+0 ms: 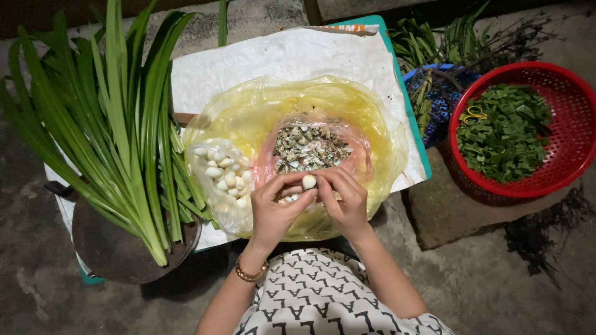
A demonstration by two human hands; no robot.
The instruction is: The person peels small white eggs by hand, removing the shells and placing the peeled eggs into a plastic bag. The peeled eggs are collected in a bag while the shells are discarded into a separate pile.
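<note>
A small white peeled egg [308,181], smooth and oval, sits pinched between the fingertips of both hands just above a yellow plastic bag [372,118] holding a heap of speckled shell bits [308,149]. The left hand [275,211] curls tight around its near side; the right hand [344,200] closes on the other, thumbs pressed against it.
</note>
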